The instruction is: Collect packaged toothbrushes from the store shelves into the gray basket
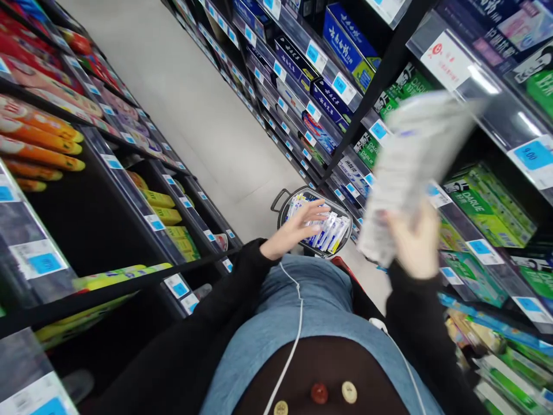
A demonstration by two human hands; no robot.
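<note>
White toothpaste boxes (pixel 415 167), a bundled handful, blurred by motion, held up at shelf height on the right side of the aisle. Right hand (pixel 415 242) wraps the lower end of the bundle, grip closed around it from beneath, fingers hidden behind the packs; the top end fans out loose toward the shelf rail (pixel 488 86) with its blue price tags. Left hand (pixel 298 227) is spread flat, fingers apart, holding nothing, hovering over the wire basket (pixel 283 210) that stands on the floor ahead; fingertips lie over the white-and-blue boxes (pixel 332 230) stacked inside it, contact not clear from this angle. Green toothpaste cartons (pixel 488 202) fill the shelf just behind the raised bundle; dark blue cartons (pixel 345 40) sit on the higher rows. Opposite shelving, left of aisle, carries orange tubes (pixel 38 138) and yellow packs (pixel 159 202). Pale floor (pixel 185 104) runs between. White earphone cable (pixel 294 340) hangs down over the denim front. Risks, as judged: bundle is gripped only at one end, so the loose upper boxes could slide out and drop to the floor or knock the green cartons; a swing too near the rail could clip the price tags; basket sits in the walkway close to the feet, easy to kick over.
</note>
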